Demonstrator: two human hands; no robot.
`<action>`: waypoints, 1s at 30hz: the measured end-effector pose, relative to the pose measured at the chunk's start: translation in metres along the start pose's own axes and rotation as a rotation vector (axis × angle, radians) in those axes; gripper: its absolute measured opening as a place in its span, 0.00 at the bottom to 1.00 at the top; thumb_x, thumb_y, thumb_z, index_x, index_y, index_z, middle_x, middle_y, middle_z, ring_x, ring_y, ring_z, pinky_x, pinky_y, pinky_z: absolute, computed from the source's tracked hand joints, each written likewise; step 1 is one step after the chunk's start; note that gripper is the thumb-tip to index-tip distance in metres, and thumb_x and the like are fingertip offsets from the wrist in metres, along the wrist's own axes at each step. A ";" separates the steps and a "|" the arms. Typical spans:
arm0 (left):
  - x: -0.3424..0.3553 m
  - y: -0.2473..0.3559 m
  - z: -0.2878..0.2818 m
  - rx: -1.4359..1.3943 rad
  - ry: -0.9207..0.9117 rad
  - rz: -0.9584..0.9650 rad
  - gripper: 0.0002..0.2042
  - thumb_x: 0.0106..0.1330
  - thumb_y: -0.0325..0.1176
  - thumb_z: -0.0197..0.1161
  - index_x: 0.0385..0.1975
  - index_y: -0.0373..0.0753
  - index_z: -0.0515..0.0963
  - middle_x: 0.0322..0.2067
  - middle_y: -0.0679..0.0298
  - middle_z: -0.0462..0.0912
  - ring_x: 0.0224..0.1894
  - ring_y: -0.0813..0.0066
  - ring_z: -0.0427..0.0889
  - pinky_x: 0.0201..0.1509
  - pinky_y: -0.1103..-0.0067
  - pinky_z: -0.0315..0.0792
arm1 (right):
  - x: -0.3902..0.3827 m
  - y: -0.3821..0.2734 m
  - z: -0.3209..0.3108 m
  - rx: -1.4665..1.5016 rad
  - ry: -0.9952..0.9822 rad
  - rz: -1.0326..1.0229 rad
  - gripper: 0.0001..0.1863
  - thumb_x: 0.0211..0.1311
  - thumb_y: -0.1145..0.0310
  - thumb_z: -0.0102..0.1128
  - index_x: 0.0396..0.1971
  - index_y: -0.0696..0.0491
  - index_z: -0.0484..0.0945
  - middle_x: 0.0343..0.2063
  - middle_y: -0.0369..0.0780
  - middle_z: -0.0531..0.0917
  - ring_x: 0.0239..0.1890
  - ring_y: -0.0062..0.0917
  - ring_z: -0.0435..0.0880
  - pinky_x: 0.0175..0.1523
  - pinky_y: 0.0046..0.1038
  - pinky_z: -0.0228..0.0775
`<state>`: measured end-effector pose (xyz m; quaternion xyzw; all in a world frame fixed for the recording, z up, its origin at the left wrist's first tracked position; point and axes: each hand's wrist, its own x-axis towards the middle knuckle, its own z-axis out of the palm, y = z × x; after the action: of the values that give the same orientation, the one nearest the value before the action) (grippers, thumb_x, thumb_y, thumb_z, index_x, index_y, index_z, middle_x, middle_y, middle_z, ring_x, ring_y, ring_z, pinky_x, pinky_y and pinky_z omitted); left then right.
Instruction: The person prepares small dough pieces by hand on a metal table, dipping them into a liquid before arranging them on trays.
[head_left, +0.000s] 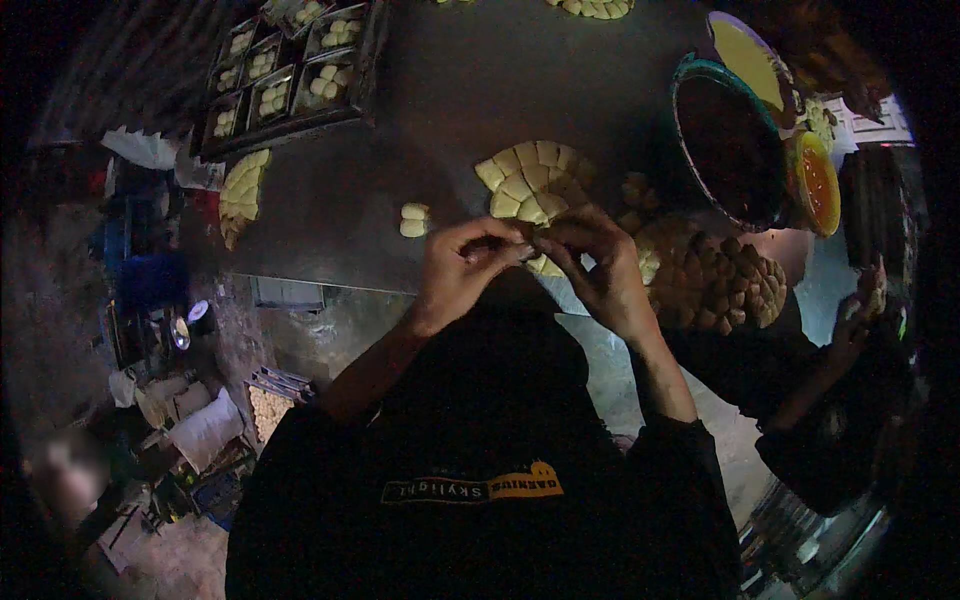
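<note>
A fan of pale yellow dough (pixel 528 180), made of soft, blocky pieces packed edge to edge in curved rows, lies flat on the counter (pixel 450 110) just beyond the left hand (pixel 472 262) and right hand (pixel 600 262), which partly cover its near edge. More pale dough pieces (pixel 545 266) show just below where the hands meet. Left of the left hand, well apart from the fan, lies a pair of plump dough pieces (pixel 413 220), touching each other.
</note>
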<state>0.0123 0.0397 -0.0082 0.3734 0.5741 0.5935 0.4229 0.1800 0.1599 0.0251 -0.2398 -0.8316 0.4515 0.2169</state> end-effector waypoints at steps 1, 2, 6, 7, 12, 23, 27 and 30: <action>0.001 -0.001 0.002 -0.141 0.082 -0.094 0.06 0.62 0.25 0.68 0.37 0.34 0.80 0.36 0.62 0.83 0.46 0.75 0.82 0.46 0.78 0.82 | 0.002 0.000 0.001 -0.067 0.024 -0.087 0.16 0.58 0.78 0.66 0.47 0.53 0.82 0.35 0.41 0.85 0.34 0.26 0.84 0.36 0.24 0.77; 0.001 -0.001 0.002 -0.238 0.123 -0.181 0.07 0.65 0.26 0.65 0.41 0.33 0.79 0.37 0.60 0.83 0.45 0.72 0.83 0.45 0.78 0.83 | 0.003 0.000 0.002 -0.137 0.052 -0.171 0.17 0.57 0.77 0.67 0.48 0.52 0.82 0.36 0.41 0.85 0.35 0.26 0.84 0.37 0.25 0.77; -0.007 0.001 0.009 -0.448 0.147 -0.323 0.10 0.70 0.30 0.59 0.47 0.33 0.77 0.41 0.58 0.81 0.45 0.67 0.84 0.45 0.72 0.85 | 0.008 0.000 0.007 -0.175 -0.040 -0.130 0.20 0.53 0.77 0.68 0.48 0.50 0.83 0.39 0.40 0.85 0.38 0.30 0.83 0.42 0.30 0.77; -0.006 0.006 0.008 -0.452 0.112 -0.397 0.11 0.71 0.31 0.58 0.49 0.33 0.76 0.42 0.57 0.81 0.45 0.65 0.84 0.45 0.70 0.85 | 0.008 0.002 0.008 -0.163 -0.070 -0.068 0.20 0.53 0.78 0.69 0.48 0.51 0.83 0.40 0.40 0.85 0.38 0.31 0.84 0.43 0.31 0.77; -0.003 0.004 -0.010 -0.566 -0.046 -0.482 0.16 0.72 0.35 0.58 0.53 0.32 0.74 0.46 0.56 0.80 0.49 0.63 0.83 0.48 0.68 0.83 | 0.011 0.010 0.006 0.110 -0.144 -0.108 0.13 0.54 0.78 0.67 0.41 0.54 0.81 0.38 0.42 0.83 0.38 0.33 0.85 0.43 0.31 0.77; -0.008 -0.013 -0.043 0.208 -0.287 -0.096 0.18 0.60 0.26 0.69 0.51 0.35 0.77 0.45 0.62 0.82 0.47 0.71 0.82 0.51 0.75 0.77 | 0.008 -0.010 0.042 0.045 -0.186 0.071 0.09 0.58 0.78 0.65 0.40 0.56 0.82 0.38 0.41 0.81 0.45 0.28 0.81 0.47 0.28 0.76; -0.017 -0.052 -0.067 -0.690 -0.107 -0.369 0.12 0.65 0.25 0.63 0.47 0.34 0.77 0.44 0.60 0.83 0.45 0.73 0.83 0.48 0.76 0.78 | 0.004 -0.028 0.068 -0.253 -0.139 -0.223 0.18 0.55 0.75 0.63 0.48 0.53 0.81 0.49 0.43 0.78 0.60 0.35 0.72 0.58 0.35 0.70; -0.026 -0.070 -0.088 -0.644 0.068 -0.491 0.10 0.70 0.28 0.57 0.48 0.35 0.77 0.44 0.61 0.83 0.45 0.74 0.82 0.45 0.76 0.79 | -0.008 -0.018 0.100 -0.360 -0.299 -0.341 0.28 0.49 0.74 0.57 0.55 0.49 0.77 0.58 0.42 0.76 0.63 0.37 0.70 0.60 0.36 0.70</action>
<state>-0.0550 -0.0182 -0.0819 0.0536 0.4447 0.6363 0.6282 0.1251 0.0816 -0.0106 -0.0620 -0.9495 0.2838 0.1184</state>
